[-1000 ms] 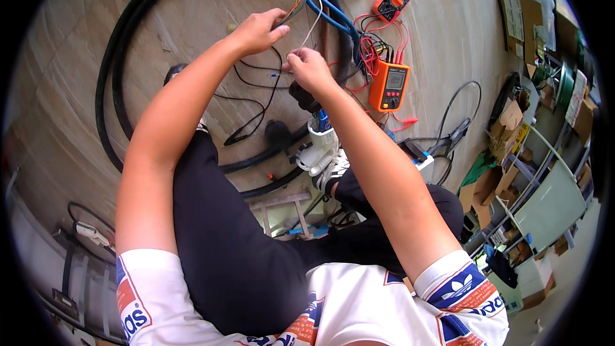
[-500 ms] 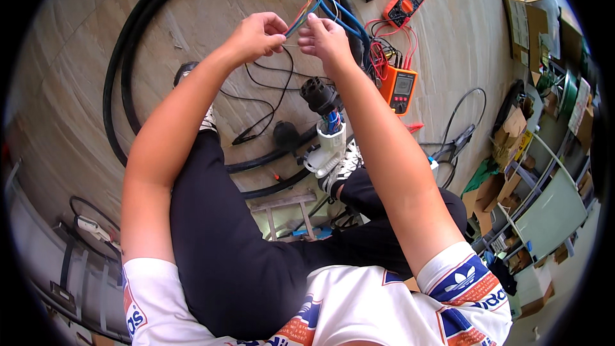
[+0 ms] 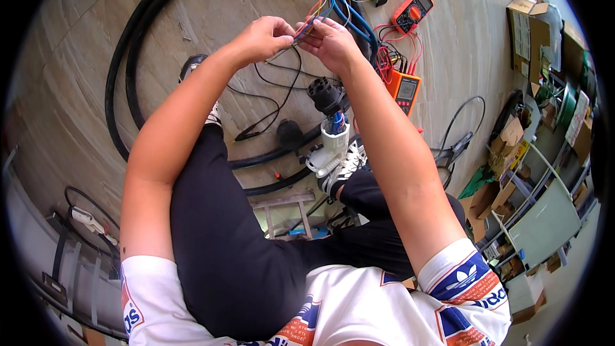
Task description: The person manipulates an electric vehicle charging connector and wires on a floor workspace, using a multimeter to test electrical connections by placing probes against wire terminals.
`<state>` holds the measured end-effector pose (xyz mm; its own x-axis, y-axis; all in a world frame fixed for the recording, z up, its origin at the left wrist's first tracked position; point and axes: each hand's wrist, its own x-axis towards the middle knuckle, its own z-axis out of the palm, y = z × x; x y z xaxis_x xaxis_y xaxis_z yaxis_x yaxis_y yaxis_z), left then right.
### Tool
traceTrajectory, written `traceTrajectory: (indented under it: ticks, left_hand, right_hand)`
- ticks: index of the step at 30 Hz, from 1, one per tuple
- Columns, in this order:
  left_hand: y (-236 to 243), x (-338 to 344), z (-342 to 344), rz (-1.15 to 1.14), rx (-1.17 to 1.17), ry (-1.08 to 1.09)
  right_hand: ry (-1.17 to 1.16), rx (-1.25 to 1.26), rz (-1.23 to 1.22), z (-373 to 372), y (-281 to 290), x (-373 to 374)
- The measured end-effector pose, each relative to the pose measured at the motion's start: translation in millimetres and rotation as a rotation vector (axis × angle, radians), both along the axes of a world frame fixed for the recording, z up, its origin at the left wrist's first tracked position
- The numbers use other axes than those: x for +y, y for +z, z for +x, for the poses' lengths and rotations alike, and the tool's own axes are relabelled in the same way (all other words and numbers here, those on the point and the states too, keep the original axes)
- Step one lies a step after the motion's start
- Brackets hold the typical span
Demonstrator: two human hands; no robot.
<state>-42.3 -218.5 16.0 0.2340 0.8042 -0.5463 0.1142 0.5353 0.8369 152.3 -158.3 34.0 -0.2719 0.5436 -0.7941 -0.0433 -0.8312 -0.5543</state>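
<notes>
Thin coloured wires (image 3: 327, 1) fan out from the end of a thick black cable (image 3: 120, 38) and run down to my hands. My left hand (image 3: 266, 40) pinches the wire ends between thumb and fingers. Close beside it, my right hand (image 3: 331, 45) has its fingers curled around the same wires, palm partly turned up. Thicker blue wires (image 3: 364, 29) pass behind the right hand. Below it stands a black round plug connector (image 3: 325, 94) with blue wires entering a white plastic housing (image 3: 333, 147). Exact fingertip contact is partly hidden.
Two orange multimeters, one upper (image 3: 412, 10) and one lower (image 3: 405, 90), lie at the right with red and black leads. A black round cap (image 3: 289, 133) and a thin black lead (image 3: 277, 112) are on the tiled floor. Cardboard boxes (image 3: 529, 35) and a shelf crowd the far right.
My hands have come closer together, and the right hand has turned so that the wires lie across its fingers. The whole view has shifted slightly.
</notes>
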Motion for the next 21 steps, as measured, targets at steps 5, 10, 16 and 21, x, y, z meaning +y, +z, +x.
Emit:
traceTrajectory:
  ticks: [5,10,16,21]
  left_hand:
    - [2.3,-0.3,2.3,-0.106,-0.1,0.083]
    - [-5.6,4.5,-6.4,-0.056,-0.049,0.077]
    - [-10.3,6.6,-12.9,-0.003,0.022,0.132]
    - [-10.3,-2.8,-9.8,0.264,0.224,0.182]
  right_hand:
    - [-0.054,0.054,-0.016,-0.4,0.2,-2.1]
    - [-0.02,0.06,0.01,0.2,-2.3,-1.3]
    - [0.025,0.073,0.017,4.9,-10.3,-0.6]
    - [0.039,0.061,0.026,2.6,-11.1,-1.5]
